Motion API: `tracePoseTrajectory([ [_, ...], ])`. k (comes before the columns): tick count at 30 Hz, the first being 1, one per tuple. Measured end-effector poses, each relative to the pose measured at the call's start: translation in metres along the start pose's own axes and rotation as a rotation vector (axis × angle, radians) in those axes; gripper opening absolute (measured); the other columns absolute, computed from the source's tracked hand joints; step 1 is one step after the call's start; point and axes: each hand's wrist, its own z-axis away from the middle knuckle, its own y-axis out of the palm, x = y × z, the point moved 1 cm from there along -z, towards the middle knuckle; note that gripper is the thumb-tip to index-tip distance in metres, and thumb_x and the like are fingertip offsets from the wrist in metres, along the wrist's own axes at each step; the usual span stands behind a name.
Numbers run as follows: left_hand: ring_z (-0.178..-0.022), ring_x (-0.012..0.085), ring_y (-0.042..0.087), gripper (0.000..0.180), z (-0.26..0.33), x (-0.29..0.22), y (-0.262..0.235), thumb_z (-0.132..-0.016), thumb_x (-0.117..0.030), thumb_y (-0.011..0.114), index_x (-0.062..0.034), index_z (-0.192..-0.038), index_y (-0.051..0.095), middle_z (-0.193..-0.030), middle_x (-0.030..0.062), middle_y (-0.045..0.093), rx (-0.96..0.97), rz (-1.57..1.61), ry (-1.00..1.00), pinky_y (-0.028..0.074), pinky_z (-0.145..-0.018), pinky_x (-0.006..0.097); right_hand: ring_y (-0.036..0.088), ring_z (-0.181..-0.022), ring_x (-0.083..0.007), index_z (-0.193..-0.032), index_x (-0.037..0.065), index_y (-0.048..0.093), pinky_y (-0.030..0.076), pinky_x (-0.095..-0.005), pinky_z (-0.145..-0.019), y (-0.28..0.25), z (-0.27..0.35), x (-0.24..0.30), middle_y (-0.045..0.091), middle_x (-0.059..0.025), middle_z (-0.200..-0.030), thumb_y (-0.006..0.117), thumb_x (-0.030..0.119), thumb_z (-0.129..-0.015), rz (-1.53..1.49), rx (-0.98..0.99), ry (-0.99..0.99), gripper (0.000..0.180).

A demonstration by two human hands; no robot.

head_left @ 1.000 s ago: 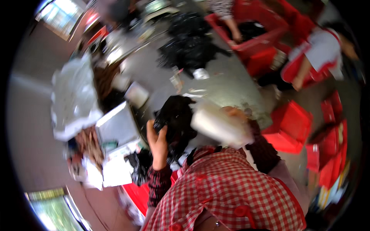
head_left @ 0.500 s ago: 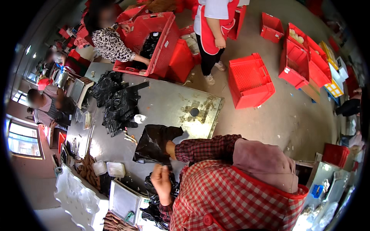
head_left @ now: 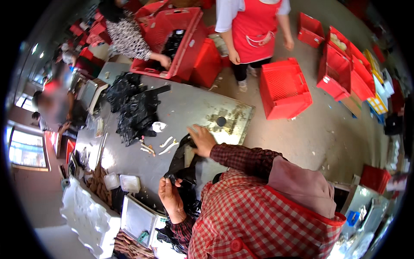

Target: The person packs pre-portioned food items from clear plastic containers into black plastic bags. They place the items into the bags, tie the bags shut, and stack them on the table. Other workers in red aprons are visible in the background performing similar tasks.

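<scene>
My left hand (head_left: 170, 196) pinches the near end of a black plastic bag (head_left: 182, 160) close to my checked shirt. My right hand (head_left: 201, 139) grips the bag's far end, low over the grey metal table (head_left: 194, 105). The bag hangs stretched and crumpled between both hands. On the table to the left lies a heap of more black bags (head_left: 133, 107).
White scraps (head_left: 166, 144) and a round dark disc (head_left: 221, 121) lie on the table. White foam trays (head_left: 88, 218) and small white tubs (head_left: 129, 183) stand at the near left. Red crates (head_left: 284, 88) sit on the floor. A person in a red apron (head_left: 254, 32) stands beyond, and another person's hand (head_left: 164, 60) reaches into a crate.
The view has swung round a lot over the second. My right hand has moved farther out over the table, and the bag is drawn longer and narrower between my hands.
</scene>
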Motion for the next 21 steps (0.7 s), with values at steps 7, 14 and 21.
tracePoseTrajectory([
  [7, -0.076, 0.0152, 0.053, 0.011, 0.008, -0.027, -0.053, -0.09, -0.007, 0.054, -0.0009, -0.099, 0.053, -0.081, 0.0046, 0.055, -0.191, 0.063, 0.116, 0.044, -0.075, 0.03, 0.06, -0.073, -0.0177, -0.091, 0.002, 0.063, 0.05, -0.0321, -0.067, -0.019, -0.027, -0.018, 0.063, -0.0066, -0.084, 0.06, 0.016, -0.08, -1.52, 0.504, 0.584, 0.018],
  [14, -0.074, 0.0143, 0.056, 0.036, 0.013, -0.02, -0.064, -0.09, -0.008, 0.05, -0.0055, -0.125, 0.042, -0.078, 0.0055, 0.059, -0.447, -0.012, 0.085, 0.041, -0.067, 0.024, 0.043, -0.063, -0.0061, -0.076, -0.004, 0.056, 0.039, -0.0271, -0.056, -0.062, -0.024, 0.025, 0.052, -0.0009, -0.067, 0.062, 0.011, -0.077, -0.914, 0.436, 0.137, 0.016],
  [21, -0.087, 0.0177, 0.053, 0.031, 0.013, -0.021, -0.079, -0.088, -0.009, 0.053, -0.0001, -0.118, 0.048, -0.095, 0.0107, 0.055, -0.343, 0.238, 0.21, 0.046, -0.08, 0.03, 0.04, -0.063, -0.0066, -0.08, -0.003, 0.051, 0.034, -0.0274, -0.055, -0.053, -0.029, 0.038, 0.041, 0.0014, -0.063, 0.059, 0.016, -0.083, -0.835, 0.372, 0.116, 0.02],
])
